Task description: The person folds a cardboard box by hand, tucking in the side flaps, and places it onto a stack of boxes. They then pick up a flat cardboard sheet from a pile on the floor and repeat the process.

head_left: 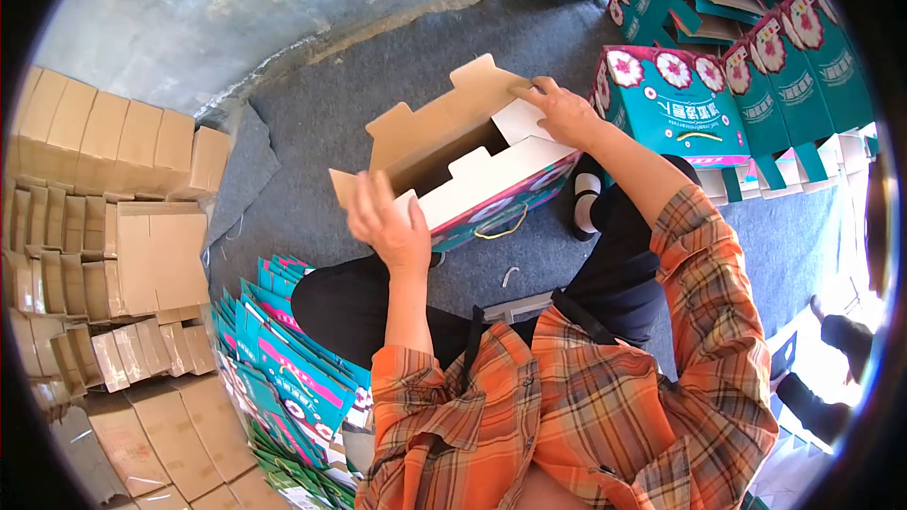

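A teal and magenta cardboard gift box (505, 206) with a rope handle (501, 224) stands in front of me, its top flaps raised and its brown inside showing. My left hand (385, 225) is at the box's left end, fingers stretched out and slightly blurred against the small end flap. At the opposite end, my right hand (559, 113) has its fingers bent over the far corner, holding the white end flap (520, 123) and the tall brown back flap (449, 113). The bottom of the box's inside is in shadow.
Finished-looking teal boxes (675, 109) stand in rows at the right. Flat printed cartons (283, 359) are piled beside my left leg. Stacks of plain brown boxes (161, 255) line the left side. A concrete wall (283, 0) rises behind the grey floor covering (331, 113). Another person's legs (817, 406) show at far right.
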Motion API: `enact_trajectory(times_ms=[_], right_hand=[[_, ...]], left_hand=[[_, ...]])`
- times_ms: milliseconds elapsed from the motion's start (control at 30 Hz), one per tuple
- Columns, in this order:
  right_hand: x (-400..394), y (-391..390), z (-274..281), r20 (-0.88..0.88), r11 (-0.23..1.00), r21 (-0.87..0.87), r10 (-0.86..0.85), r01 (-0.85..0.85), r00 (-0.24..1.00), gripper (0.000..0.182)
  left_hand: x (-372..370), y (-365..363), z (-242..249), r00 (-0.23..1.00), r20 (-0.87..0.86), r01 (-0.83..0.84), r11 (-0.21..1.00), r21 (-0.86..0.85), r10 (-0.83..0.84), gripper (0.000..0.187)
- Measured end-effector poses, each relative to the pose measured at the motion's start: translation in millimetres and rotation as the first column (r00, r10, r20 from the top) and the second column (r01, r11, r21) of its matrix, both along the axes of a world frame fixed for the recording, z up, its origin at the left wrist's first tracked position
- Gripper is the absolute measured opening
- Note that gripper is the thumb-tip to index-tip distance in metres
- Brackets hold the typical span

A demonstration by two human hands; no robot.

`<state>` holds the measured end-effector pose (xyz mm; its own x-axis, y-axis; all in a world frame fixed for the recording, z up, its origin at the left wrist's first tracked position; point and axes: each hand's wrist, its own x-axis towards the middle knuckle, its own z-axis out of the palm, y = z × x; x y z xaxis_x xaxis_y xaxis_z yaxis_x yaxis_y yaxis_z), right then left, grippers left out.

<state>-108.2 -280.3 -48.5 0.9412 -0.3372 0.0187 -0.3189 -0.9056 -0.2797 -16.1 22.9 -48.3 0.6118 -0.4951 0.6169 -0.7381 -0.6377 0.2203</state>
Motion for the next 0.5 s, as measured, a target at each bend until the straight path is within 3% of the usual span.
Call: enact_trajectory(times_ms=[33, 100, 167, 200, 233, 300, 400, 433, 467, 500], right_hand=[[1, 0, -2, 0.014, 1.000, -0.019, 0.012, -0.012, 1.000, 0.073], [1, 2, 2, 0.029, 1.000, 0.018, 0.006, -0.006, 1.000, 0.076], [1, 4, 9, 0.046, 0.999, 0.054, -0.006, 0.003, 0.999, 0.078], [1, 6, 15, 0.031, 0.990, 0.130, -0.060, 0.055, 0.998, 0.081], [2, 7, 19, 0.012, 0.973, 0.202, -0.112, 0.108, 0.994, 0.084], [3, 5, 18, 0.007, 0.983, 0.166, -0.085, 0.083, 0.996, 0.084], [2, -3, 13, 0.007, 0.992, 0.122, -0.013, 0.012, 1.000, 0.079], [2, -6, 11, 0.014, 0.993, 0.113, 0.029, -0.030, 0.999, 0.074], [1, -6, 12, 0.013, 0.993, 0.112, 0.027, -0.029, 1.000, 0.074], [1, -4, 12, -0.027, 0.995, 0.088, 0.045, -0.042, 0.999, 0.066]], left_hand=[[1, 4, 0, 0.989, 0.105, -0.088, 0.988, -0.128, 0.102, 0.071], [7, 11, 9, 0.992, 0.079, -0.086, 0.978, -0.193, 0.102, 0.067], [15, 16, -5, 0.939, -0.291, -0.033, 0.793, -0.608, -0.184, 0.064], [14, 16, -10, 0.824, -0.444, -0.061, 0.726, -0.685, -0.351, 0.049], [15, 16, -14, 0.868, -0.399, 0.043, 0.846, -0.531, -0.295, 0.029], [18, 19, -23, 0.867, -0.435, 0.202, 0.970, -0.136, -0.242, 0.017], [14, 13, -32, 0.933, -0.322, 0.140, 0.986, -0.095, -0.163, 0.020], [15, 11, -33, 0.932, -0.322, 0.142, 0.985, -0.097, -0.166, 0.020], [18, 11, -34, 0.850, -0.489, -0.007, 0.925, -0.380, -0.194, 0.021], [19, 12, -33, 0.737, -0.620, -0.210, 0.781, -0.588, -0.270, 0.024]])
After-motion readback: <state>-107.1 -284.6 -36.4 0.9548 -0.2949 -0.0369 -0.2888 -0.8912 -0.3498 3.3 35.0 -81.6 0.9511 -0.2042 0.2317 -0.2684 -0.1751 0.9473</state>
